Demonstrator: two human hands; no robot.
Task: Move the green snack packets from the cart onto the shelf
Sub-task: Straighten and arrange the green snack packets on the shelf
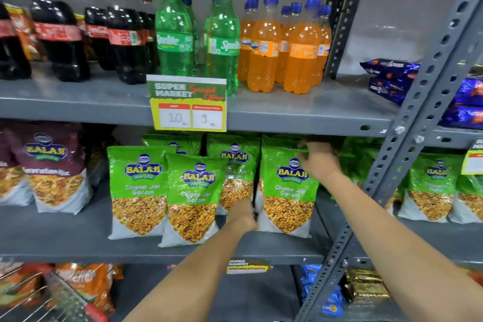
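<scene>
Several green Balaji snack packets stand upright on the grey middle shelf [78, 240]. The rightmost front packet [287, 201] is held at two places: my right hand [317, 159] pinches its top right corner, and my left hand [241, 214] grips its lower left edge, between it and the packet behind [232, 165]. Two more green packets [137, 191] [194, 198] stand to the left, overlapping each other. The wire cart [52, 298] shows at the bottom left corner; I see no green packets in it.
The upper shelf carries cola, Sprite [173, 31] and orange soda bottles, with a price sign [187, 103] hanging from its edge. Maroon snack bags [52, 167] stand at left. A slotted steel upright [407, 125] divides off the right bay, which holds more green packets [431, 185].
</scene>
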